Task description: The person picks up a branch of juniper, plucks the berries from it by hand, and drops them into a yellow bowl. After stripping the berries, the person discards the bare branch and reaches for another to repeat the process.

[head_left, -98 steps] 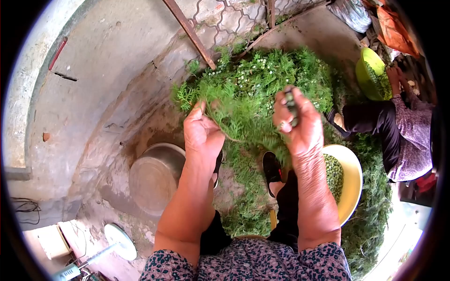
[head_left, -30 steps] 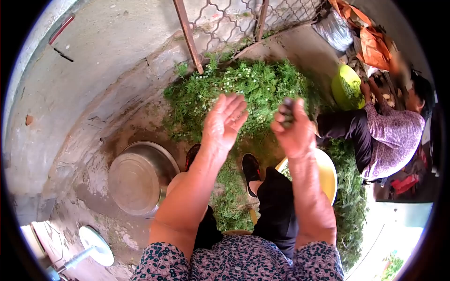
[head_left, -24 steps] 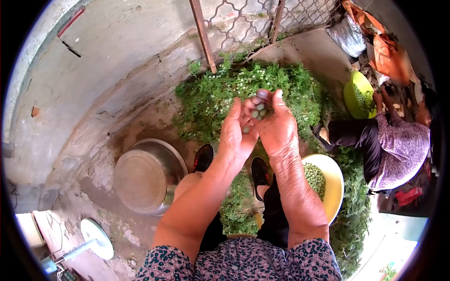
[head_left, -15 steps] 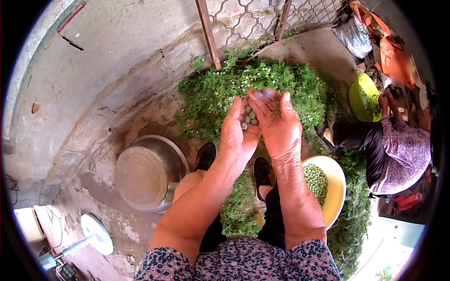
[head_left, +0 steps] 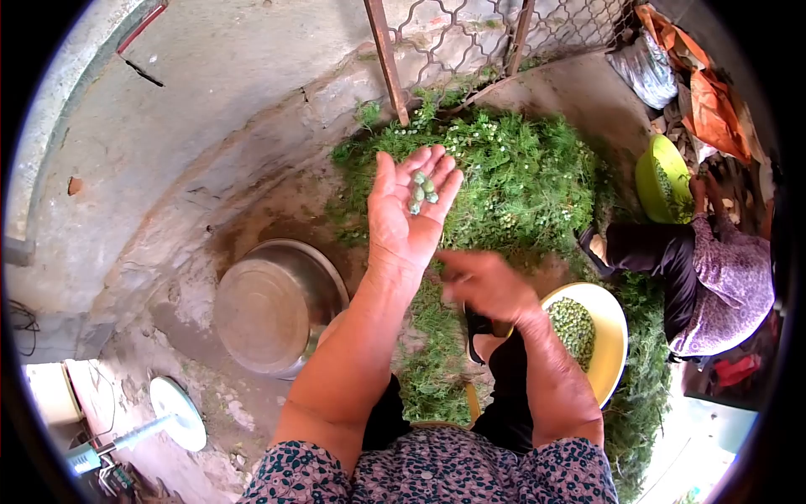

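Note:
On the upturned palm of my left hand [head_left: 399, 223] lie several small, knobbly green cones [head_left: 422, 192], with the fingers stretched out around them. That hand is raised in front of the heap of leafy green sprigs [head_left: 529, 185]. My right hand [head_left: 491, 286] is lower and to the right, smeared by motion, so its fingers do not show clearly. Close beside the right forearm stands a yellow basin [head_left: 611, 336] partly filled with green cones [head_left: 573, 332].
An upturned metal basin [head_left: 262, 315] lies at the left. At the right, a seated person [head_left: 726, 281] reaches into a lime-green basin [head_left: 648, 189]. A metal lattice [head_left: 470, 42] stands against the back wall, and a white fan-like stand [head_left: 180, 413] is at lower left.
My hands, cupped close together before, are now apart. The right hand has dropped down and toward me; the left has shifted left with the cones on its palm.

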A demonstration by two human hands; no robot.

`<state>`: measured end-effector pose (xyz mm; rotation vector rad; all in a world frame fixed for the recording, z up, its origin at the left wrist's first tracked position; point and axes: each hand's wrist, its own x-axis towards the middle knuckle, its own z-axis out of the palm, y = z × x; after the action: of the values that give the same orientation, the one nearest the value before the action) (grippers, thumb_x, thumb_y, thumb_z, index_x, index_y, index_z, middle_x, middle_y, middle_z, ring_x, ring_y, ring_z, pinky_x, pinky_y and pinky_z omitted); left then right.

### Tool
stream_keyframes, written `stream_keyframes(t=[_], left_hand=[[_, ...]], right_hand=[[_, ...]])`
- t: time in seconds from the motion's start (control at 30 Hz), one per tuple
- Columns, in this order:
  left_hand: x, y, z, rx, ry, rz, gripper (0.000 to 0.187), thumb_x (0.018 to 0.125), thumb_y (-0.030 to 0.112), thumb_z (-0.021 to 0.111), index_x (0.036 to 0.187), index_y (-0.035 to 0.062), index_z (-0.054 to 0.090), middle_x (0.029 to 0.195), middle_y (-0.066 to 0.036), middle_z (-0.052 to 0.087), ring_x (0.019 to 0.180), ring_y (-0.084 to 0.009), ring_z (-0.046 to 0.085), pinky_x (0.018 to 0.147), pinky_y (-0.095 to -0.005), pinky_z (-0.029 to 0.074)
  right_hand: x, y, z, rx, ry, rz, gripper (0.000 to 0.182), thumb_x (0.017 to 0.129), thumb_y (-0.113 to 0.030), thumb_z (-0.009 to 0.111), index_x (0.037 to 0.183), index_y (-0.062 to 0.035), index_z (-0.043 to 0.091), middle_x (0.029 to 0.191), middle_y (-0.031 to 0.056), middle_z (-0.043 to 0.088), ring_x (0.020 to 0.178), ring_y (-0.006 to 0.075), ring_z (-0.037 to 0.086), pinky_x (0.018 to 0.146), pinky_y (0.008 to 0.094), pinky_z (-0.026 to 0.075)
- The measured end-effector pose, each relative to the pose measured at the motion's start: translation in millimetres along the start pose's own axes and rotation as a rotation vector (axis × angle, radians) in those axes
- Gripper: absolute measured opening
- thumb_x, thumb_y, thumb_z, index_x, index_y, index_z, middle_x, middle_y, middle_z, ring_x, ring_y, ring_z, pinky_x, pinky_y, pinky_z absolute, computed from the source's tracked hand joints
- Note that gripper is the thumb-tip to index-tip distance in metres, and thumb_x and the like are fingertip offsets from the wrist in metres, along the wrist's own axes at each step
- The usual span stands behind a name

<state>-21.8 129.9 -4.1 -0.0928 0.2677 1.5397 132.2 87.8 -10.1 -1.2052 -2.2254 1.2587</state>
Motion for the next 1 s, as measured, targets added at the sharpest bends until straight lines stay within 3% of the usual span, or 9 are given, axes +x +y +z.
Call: stream_keyframes(t=[0.07,0.23,0.3,0.33,0.4,0.53,0.7,0.83,1.0], left_hand=[[0,7,2,0.041,0.007,0.026,0.043,0.089,0.039,0.048,0.095,-0.0028,0.056,0.103,-0.016,0.058,0.1,-0.0286,0.053,0.093,-0.044,0.043],[-3,3,4,0.251,0.022,0.031,0.038,0.088,0.04,0.05,0.097,0.0029,0.056,0.083,-0.006,0.055,0.073,-0.0171,0.051,0.065,-0.0304,0.046],[-6,-4,9,0.388,0.031,0.064,0.039,0.089,0.04,0.05,0.097,0.0029,0.055,0.083,-0.005,0.055,0.072,-0.0157,0.051,0.064,-0.0287,0.045],[-10,-9,12,0.473,0.04,0.092,0.038,0.089,0.039,0.05,0.097,0.0023,0.057,0.082,-0.004,0.056,0.072,-0.0135,0.051,0.065,-0.0269,0.045],[-19,-24,16,0.684,-0.005,0.147,0.037,0.09,0.037,0.05,0.096,0.0019,0.058,0.081,-0.003,0.057,0.071,-0.0124,0.051,0.064,-0.026,0.045],[-32,-53,14,1.22,-0.297,0.3,0.022,0.089,0.023,0.054,0.096,0.0041,0.063,0.086,-0.002,0.063,0.08,-0.0119,0.057,0.069,-0.0242,0.047],[-34,-69,7,1.484,-0.577,0.492,0.018,0.086,0.017,0.058,0.099,0.0049,0.063,0.095,-0.006,0.063,0.088,-0.015,0.059,0.077,-0.0271,0.048],[-26,-49,23,1.094,-0.217,0.399,0.027,0.088,0.024,0.055,0.1,0.0007,0.061,0.093,-0.009,0.064,0.085,-0.0169,0.06,0.079,-0.0294,0.047],[-3,-6,14,0.803,0.07,0.441,0.034,0.087,0.032,0.057,0.1,0.0005,0.058,0.086,-0.008,0.064,0.078,-0.0151,0.06,0.073,-0.0274,0.048]], right_hand=[[-4,1,21,-0.569,-0.21,-0.246,0.039,0.07,-0.008,0.065,0.108,-0.0028,0.058,0.097,0.0197,0.06,0.092,0.0325,0.059,0.079,0.0377,0.048],[7,3,26,-0.377,0.143,-0.091,0.024,0.078,-0.008,0.059,0.103,-0.0047,0.06,0.089,0.013,0.063,0.075,0.0244,0.063,0.065,0.0351,0.05],[21,-6,16,0.725,0.397,0.329,0.023,0.089,-0.022,0.051,0.104,-0.0054,0.059,0.087,0.0065,0.062,0.075,0.0193,0.06,0.065,0.0328,0.048],[22,-2,12,0.724,0.411,0.335,0.023,0.089,-0.022,0.051,0.104,-0.0054,0.059,0.087,0.0065,0.062,0.075,0.0193,0.06,0.065,0.0328,0.048],[23,8,8,1.606,0.321,0.377,0.041,0.095,-0.033,0.037,0.114,0.0003,0.049,0.107,0.0109,0.056,0.102,0.0243,0.054,0.084,0.0369,0.046],[15,-12,-1,1.673,0.424,0.239,0.048,0.095,-0.041,0.031,0.121,-0.0006,0.038,0.121,0.0147,0.042,0.111,0.0192,0.044,0.09,0.0315,0.043],[6,-5,-12,1.598,0.598,0.351,0.039,0.093,-0.039,0.041,0.101,-0.0024,0.05,0.089,0.0076,0.052,0.079,0.0154,0.05,0.068,0.0281,0.045],[-5,21,-45,1.615,0.597,0.401,0.028,0.088,-0.031,0.054,0.085,-0.0039,0.057,0.066,0.001,0.05,0.052,0.01,0.044,0.043,0.021,0.033],[-55,66,-95,0.926,0.578,0.454,0.015,0.083,-0.019,0.061,0.084,-0.0045,0.057,0.065,0.0002,0.049,0.051,0.0094,0.044,0.045,0.0232,0.032]])
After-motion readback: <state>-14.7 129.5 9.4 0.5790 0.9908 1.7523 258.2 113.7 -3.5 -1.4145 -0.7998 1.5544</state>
